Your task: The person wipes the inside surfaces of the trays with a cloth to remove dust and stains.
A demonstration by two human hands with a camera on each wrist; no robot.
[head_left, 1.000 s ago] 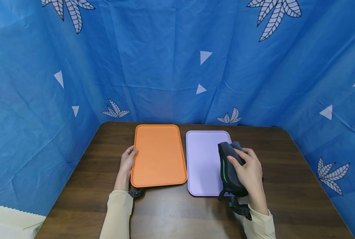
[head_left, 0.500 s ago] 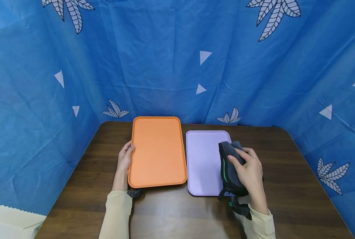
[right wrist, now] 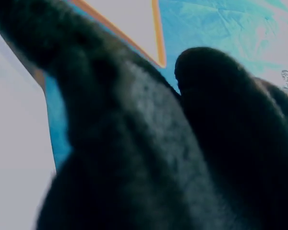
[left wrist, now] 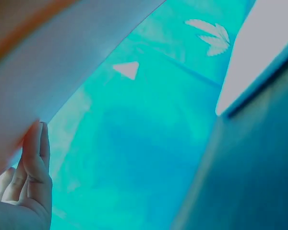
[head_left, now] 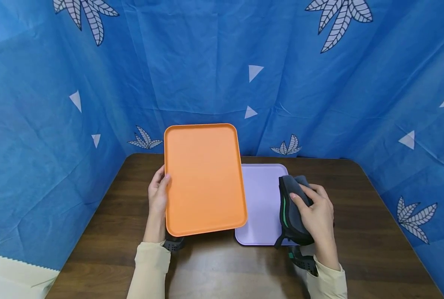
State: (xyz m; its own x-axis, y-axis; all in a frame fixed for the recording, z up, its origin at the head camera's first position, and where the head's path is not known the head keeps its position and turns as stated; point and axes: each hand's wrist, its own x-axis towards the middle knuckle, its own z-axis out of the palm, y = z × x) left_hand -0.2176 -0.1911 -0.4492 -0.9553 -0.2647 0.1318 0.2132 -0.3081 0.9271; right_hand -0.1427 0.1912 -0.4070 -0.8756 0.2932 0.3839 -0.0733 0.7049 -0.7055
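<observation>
In the head view, my left hand [head_left: 157, 195] grips the left edge of an orange tray [head_left: 204, 178], thumb on its upper face. The tray is raised and tilted, its far end well above the table's back edge. The left wrist view has the left hand [left wrist: 33, 187] at the tray's rim. My right hand [head_left: 317, 211] holds a dark grey zip pouch [head_left: 294, 211] with a green zip line, thumb and fingers around its top. The pouch stands over the right side of a lilac tray [head_left: 261, 199]; it fills much of the right wrist view as a dark blur [right wrist: 134, 143].
Both trays lie over a dark wooden table [head_left: 102, 232]. The orange tray overlaps the lilac tray's left edge in the head view. Behind and beside the table hangs a blue cloth [head_left: 192, 74] with leaf and triangle prints. A pale cloth [head_left: 12, 276] shows at lower left.
The orange tray has risen in my left hand, its far end tipping up and the tray shifting right over the lilac one. My right hand and the pouch have moved slightly right.
</observation>
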